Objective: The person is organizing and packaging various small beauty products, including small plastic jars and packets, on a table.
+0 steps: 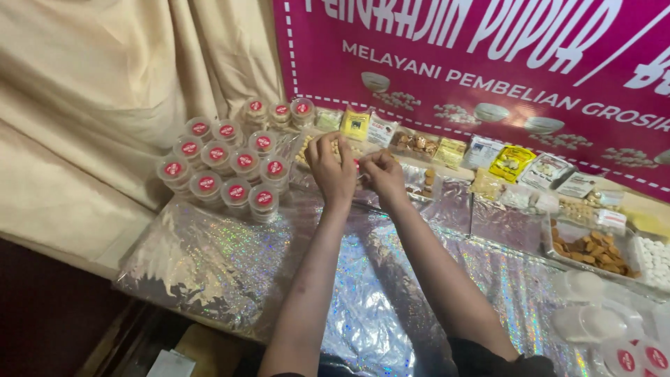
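Behind everything, cream curtain [105, 91] filling the upper left of the frame and a magenta banner [488, 56] with white lettering across the upper right. Below, a table under glittering silver foil sheet [230, 258], spreading from lower left to lower right. Upper left of centre, a cluster of small clear tubs with red round labels [223, 167], stacked and packed close together. Along the foot of the banner, a row of small packets [447, 150] in yellow, white and clear wrap. At the right edge, a clear tray of brown chunks [590, 251] with a tray of white pieces [652, 262] just beside it; lower right, empty clear cups and lids [593, 314]. Two bare forearms reaching up from the bottom centre, hands meeting near the middle of the frame. Left hand [331, 167] raised with fingers curled inward, fingertips pinched together near the packets. Right hand [382, 174] just beside it, fingers likewise bent and closed, almost touching the left. Between the two, possibly a small clear item with a red spot [357, 167], too small and blurred to name; whether either hand actually grips it, cannot tell.
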